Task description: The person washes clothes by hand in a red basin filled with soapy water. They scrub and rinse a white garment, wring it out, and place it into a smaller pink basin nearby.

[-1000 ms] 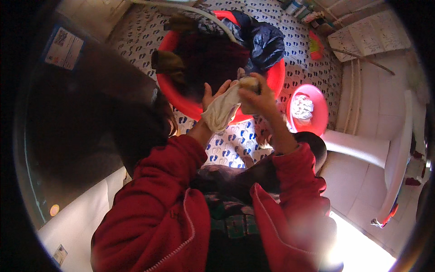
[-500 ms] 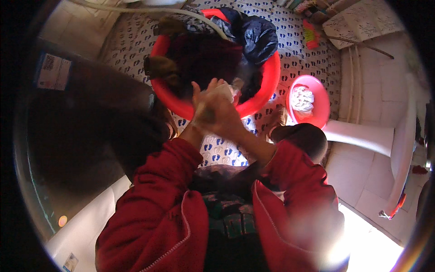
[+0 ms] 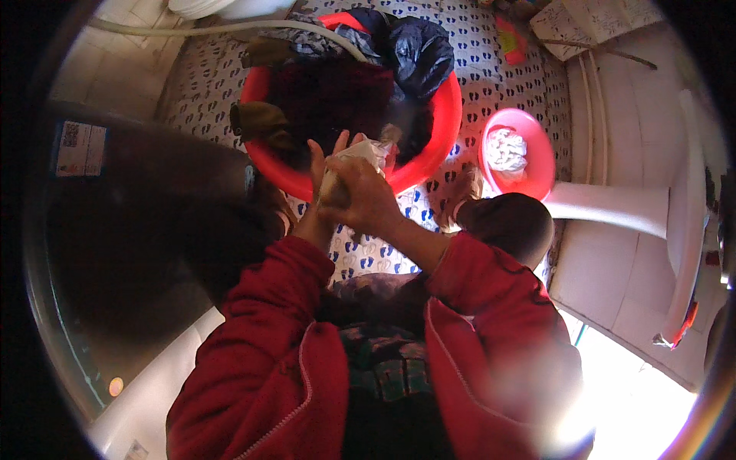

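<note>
My left hand (image 3: 314, 178) is beneath, its fingers stretched up past a small white cloth (image 3: 363, 153) that lies across its palm and is held there. Over it, my right hand (image 3: 366, 198) is closed, fingers curled and pressed against the left palm. What the right fingers grip is hidden; a dull greenish patch shows between the hands. Both hands are above the near rim of a large red basin (image 3: 443, 146). Dark maroon laundry (image 3: 333, 96) fills the basin, with an olive piece (image 3: 261, 123) hanging over its left rim.
A pale hose (image 3: 222, 27) crosses the basin's far side, near a black plastic bag (image 3: 420, 55). To the right, a pink basin (image 3: 540, 157) holds white cloth beside a white pedestal (image 3: 606, 208). A dark panel (image 3: 130, 253) stands close on the left.
The right hand has slid slightly nearer and its fingers have curled more. More of the left fingers and the white cloth shows. The whole view has shifted a little.
</note>
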`<move>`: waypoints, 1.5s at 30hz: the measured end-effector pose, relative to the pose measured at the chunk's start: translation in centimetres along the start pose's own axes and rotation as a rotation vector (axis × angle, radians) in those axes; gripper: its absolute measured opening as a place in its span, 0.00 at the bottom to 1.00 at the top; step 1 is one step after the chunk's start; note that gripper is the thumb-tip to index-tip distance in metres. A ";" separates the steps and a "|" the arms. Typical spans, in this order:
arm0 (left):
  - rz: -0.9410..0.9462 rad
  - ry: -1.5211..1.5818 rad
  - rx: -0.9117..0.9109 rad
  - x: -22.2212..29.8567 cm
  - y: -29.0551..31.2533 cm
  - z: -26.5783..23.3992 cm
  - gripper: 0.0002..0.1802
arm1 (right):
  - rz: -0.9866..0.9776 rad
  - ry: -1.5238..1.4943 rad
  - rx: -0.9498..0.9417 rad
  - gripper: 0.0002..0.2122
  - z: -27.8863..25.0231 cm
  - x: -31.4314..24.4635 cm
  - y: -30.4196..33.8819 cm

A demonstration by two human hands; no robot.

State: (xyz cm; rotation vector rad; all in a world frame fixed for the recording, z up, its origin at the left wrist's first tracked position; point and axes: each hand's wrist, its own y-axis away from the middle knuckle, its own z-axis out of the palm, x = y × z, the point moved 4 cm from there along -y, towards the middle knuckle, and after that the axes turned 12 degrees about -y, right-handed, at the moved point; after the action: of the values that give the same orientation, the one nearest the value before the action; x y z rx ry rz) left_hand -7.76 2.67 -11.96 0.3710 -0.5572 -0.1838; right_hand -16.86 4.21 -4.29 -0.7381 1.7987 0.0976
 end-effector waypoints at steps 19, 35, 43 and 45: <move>-0.128 -0.081 -0.099 -3.8 -0.6 -1.9 0.48 | 0.272 0.223 -0.011 0.44 -2.0 9.7 0.7; -0.237 -0.154 -0.105 -3.5 0.8 2.4 0.56 | 0.498 -0.128 0.314 0.36 -5.7 11.4 -0.4; -0.238 -0.133 0.115 -2.9 -0.7 -3.6 0.55 | 0.381 -0.234 0.118 0.41 -0.5 8.4 2.2; -0.264 -0.146 0.109 -4.3 -0.4 -2.5 0.38 | 0.644 -0.513 0.324 0.34 -1.9 12.3 2.1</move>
State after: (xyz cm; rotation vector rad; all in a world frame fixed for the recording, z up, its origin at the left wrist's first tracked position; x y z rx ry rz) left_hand -10.02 4.19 -16.14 0.5407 -0.6631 -0.4387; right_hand -21.66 -0.21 -15.05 0.1170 1.4399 0.3749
